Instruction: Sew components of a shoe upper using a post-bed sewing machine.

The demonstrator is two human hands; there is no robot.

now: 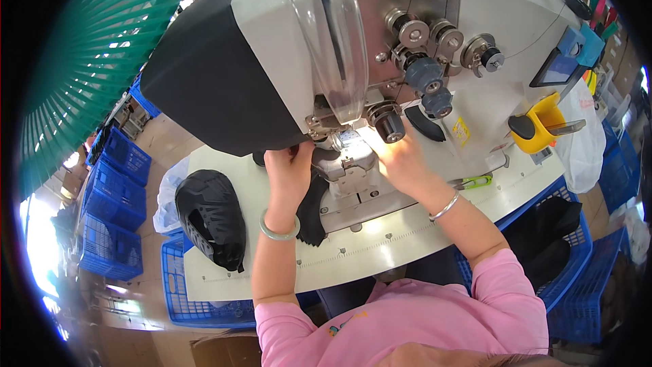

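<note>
A sewing machine head [272, 54] hangs over both hands, with a lit metal needle area [346, 146] between them. My left hand [288, 166] is left of the needle area, its fingers curled on a black fabric piece [312, 214] that hangs down beside the machine's arm; the fingertips are partly hidden. From the other side, my right hand [401, 160] reaches in under the tension knobs [424, 75]. Its fingertips are lost in glare and behind the machine. A black shoe upper [210, 221] lies on the white table [272, 278], left of my left forearm.
Green-handled snips [475, 182] lie right of my right wrist, and a curved black piece [426, 124] lies behind it. A yellow holder [538, 126] stands at the right. Blue crates [112, 187] are stacked at left; a blue basket [577, 258] holds black pieces. A green fan guard [95, 47] fills the upper left.
</note>
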